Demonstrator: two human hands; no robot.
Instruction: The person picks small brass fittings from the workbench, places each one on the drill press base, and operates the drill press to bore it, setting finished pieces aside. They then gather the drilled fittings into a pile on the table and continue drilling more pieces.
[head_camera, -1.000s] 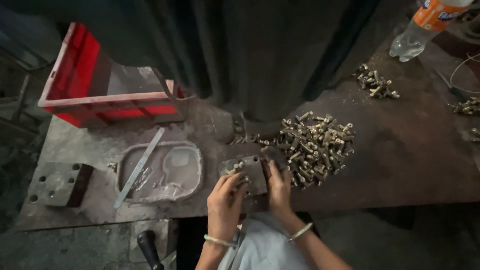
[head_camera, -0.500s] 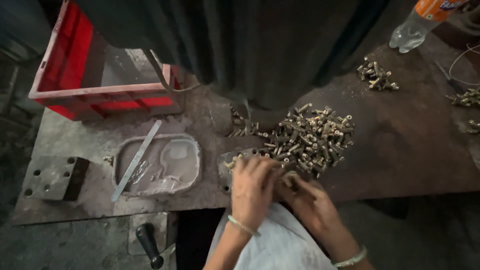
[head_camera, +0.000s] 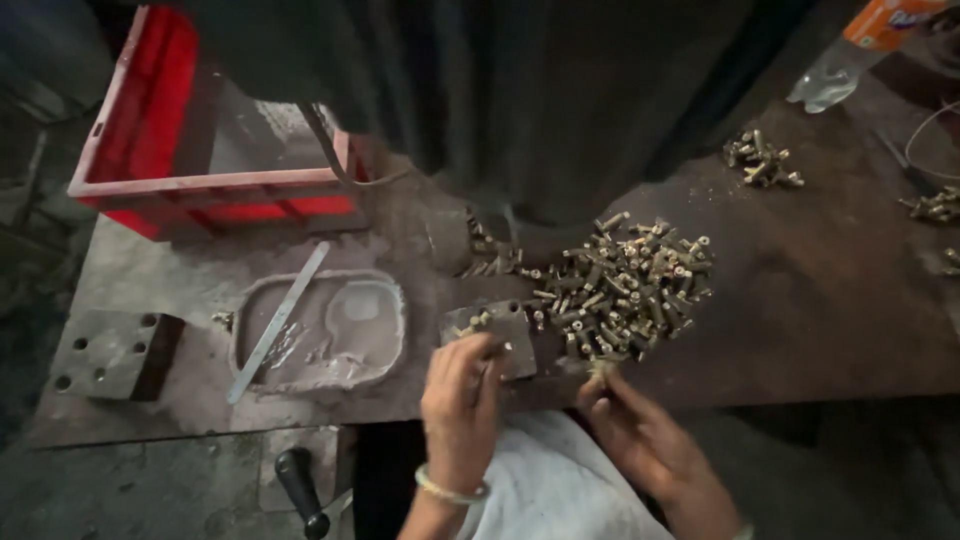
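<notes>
- Head view: red crate (head_camera: 210, 185) sits far left of the metal block (head_camera: 497, 335) on the worktop (head_camera: 820, 300).
- Left hand (head_camera: 462, 400) rests on the block, fingers curled against it.
- Right hand (head_camera: 640, 440), fingers pinched on a brass piece (head_camera: 600, 370), is at the near edge of the brass pile (head_camera: 630, 285), right of the block.

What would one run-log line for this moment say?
left hand: on small metal block | right hand: fingers at brass parts pile | grey tray: beside
</notes>
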